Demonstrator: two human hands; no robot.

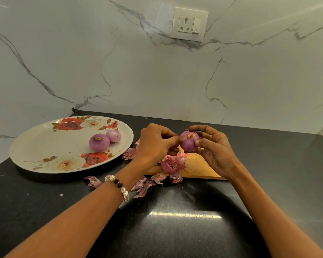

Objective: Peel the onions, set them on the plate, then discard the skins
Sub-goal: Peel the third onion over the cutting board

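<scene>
Head view showed the right hand gripping an onion above the cutting board while the left hand pinched its skin, two peeled onions resting on the plate.

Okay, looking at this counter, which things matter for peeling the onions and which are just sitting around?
Part of the job:
purple onion in both hands
left hand
right hand
two peeled purple onions
round floral plate
loose purple skins
wooden cutting board

Just there:
white wall socket and switch
beaded bracelet on the left wrist
</scene>
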